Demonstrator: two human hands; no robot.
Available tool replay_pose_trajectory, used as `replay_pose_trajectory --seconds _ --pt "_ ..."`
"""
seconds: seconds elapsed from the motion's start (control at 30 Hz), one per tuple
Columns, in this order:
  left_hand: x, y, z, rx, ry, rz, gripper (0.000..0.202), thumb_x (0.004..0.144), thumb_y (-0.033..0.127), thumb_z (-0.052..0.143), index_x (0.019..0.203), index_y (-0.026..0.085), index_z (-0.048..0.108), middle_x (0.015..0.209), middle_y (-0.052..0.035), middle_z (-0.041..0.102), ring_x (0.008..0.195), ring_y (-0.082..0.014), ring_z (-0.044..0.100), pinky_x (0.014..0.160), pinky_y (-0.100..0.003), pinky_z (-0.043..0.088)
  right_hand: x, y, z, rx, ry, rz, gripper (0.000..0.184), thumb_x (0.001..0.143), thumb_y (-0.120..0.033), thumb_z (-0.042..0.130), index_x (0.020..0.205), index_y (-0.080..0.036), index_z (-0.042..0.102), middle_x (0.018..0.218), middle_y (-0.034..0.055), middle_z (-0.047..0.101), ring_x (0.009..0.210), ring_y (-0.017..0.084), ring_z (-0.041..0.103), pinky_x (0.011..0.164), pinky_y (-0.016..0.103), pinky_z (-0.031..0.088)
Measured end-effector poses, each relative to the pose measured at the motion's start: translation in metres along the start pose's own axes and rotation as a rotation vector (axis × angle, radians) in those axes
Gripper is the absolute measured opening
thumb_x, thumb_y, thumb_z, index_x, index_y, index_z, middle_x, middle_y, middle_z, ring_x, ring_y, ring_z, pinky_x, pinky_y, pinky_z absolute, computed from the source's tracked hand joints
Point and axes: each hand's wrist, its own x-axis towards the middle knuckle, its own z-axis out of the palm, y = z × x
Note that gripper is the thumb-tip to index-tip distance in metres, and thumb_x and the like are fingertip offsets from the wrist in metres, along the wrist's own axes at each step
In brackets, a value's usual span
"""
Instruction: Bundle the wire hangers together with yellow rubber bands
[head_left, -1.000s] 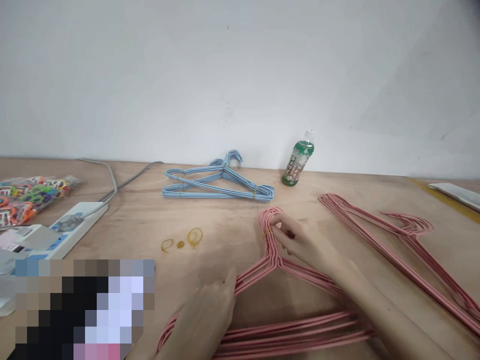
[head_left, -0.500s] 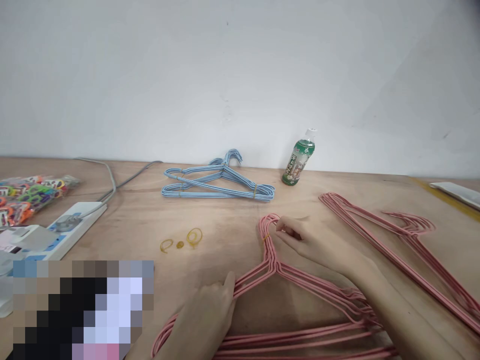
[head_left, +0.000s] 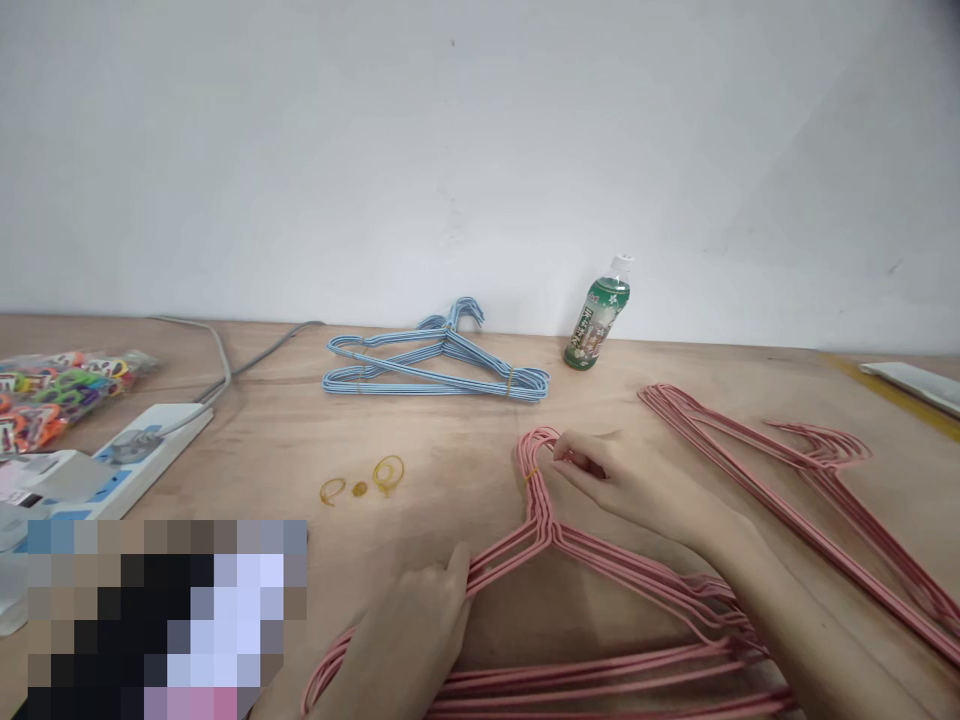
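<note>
A bundle of pink clothes hangers [head_left: 570, 540] lies in front of me, hooks pointing away. A thin yellow rubber band [head_left: 531, 475] goes round the hooks. My left hand [head_left: 420, 615] is closed round the bundle's left shoulder, thumb on top; its other fingers are mostly hidden. At the hook tips, my right hand [head_left: 600, 465] has thumb and fingers pinched together on the hooks. Loose yellow rubber bands [head_left: 388, 474] lie on the table to the left of the hooks.
Blue hangers [head_left: 439, 375] lie bundled at the back, near a tilted green-labelled bottle [head_left: 598, 315]. More pink hangers [head_left: 795, 510] are at the right. A power strip [head_left: 161, 425], cables and bagged colourful items [head_left: 67, 385] occupy the left. A blurred-out patch covers the lower left.
</note>
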Motion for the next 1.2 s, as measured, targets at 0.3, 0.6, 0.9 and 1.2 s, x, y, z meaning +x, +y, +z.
replay_pose_trajectory --seconds 0.3,0.6,0.9,1.2 --pt "0.0 0.001 -0.003 0.012 -0.015 -0.002 0.031 0.085 0.009 0.039 0.107 0.016 0.059 0.074 -0.0102 0.07 0.064 -0.0226 0.068 0.057 -0.027 0.048 0.0 -0.01 -0.001 0.041 -0.002 0.023 0.021 0.096 -0.031 0.04 0.085 -0.023 0.056 0.067 -0.0027 0.061 0.057 0.012 0.053 0.054 0.026 0.034" --pt "0.0 0.01 -0.014 0.086 -0.053 -0.025 0.032 0.087 0.006 0.035 0.103 0.019 0.061 0.084 -0.0094 0.071 0.075 -0.0285 0.07 0.061 -0.036 0.053 0.005 -0.031 0.034 -0.209 0.151 -0.107 0.02 0.086 -0.022 0.053 0.103 -0.02 0.063 0.127 0.0158 0.049 0.111 0.029 0.049 0.086 0.043 0.046" --pt "-0.006 0.014 -0.001 0.175 0.282 0.061 0.025 0.081 0.004 0.048 0.088 0.02 0.065 0.081 -0.0047 0.069 0.074 -0.0246 0.067 0.063 -0.035 0.054 0.001 -0.021 0.007 -0.163 0.128 -0.103 0.015 0.085 -0.022 0.054 0.092 -0.025 0.067 0.118 0.0066 0.053 0.11 0.024 0.046 0.093 0.04 0.043" --pt "-0.008 0.012 0.016 0.175 0.531 0.29 0.02 0.075 0.005 0.056 0.088 0.019 0.062 0.078 -0.0016 0.065 0.076 -0.0228 0.06 0.066 -0.033 0.051 -0.011 -0.027 -0.004 -0.267 0.059 -0.064 0.007 0.078 -0.017 0.054 0.078 -0.02 0.061 0.101 0.0055 0.058 0.093 0.02 0.051 0.087 0.039 0.041"
